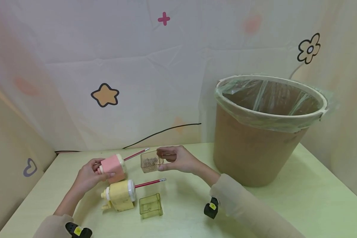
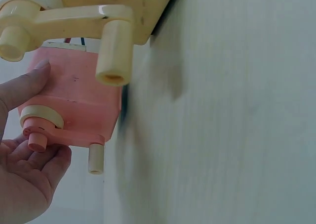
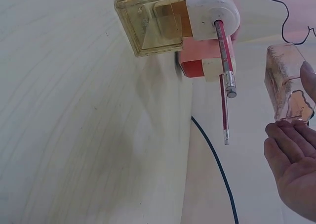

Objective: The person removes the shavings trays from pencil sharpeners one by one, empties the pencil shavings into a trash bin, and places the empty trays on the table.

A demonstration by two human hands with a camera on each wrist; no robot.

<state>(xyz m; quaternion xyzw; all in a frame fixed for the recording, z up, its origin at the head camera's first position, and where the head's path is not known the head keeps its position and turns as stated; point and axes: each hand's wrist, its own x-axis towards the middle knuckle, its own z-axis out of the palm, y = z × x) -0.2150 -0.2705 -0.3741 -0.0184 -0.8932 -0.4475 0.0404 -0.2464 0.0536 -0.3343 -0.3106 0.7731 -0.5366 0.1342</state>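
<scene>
My left hand (image 1: 87,176) grips a pink crank pencil sharpener (image 1: 110,168) from the side, thumb against its body. A red pencil (image 1: 135,154) sticks out of its front end. In the left wrist view its crank handle (image 2: 96,158) points toward the camera. My right hand (image 1: 181,159) pinches a see-through, pinkish shavings drawer (image 1: 148,161), held above the table to the right of the pink sharpener. Dark shavings (image 1: 150,161) lie inside it. Nearer me stands a yellow pencil sharpener (image 1: 120,195) with another red pencil (image 1: 150,183) in it. Beside that sits a yellowish see-through drawer (image 1: 150,206).
A large brown bin (image 1: 253,148) with a clear plastic liner (image 1: 300,122) stands at the right of the pale table (image 1: 190,211). A printed curtain (image 1: 131,39) hangs behind the table and along its sides.
</scene>
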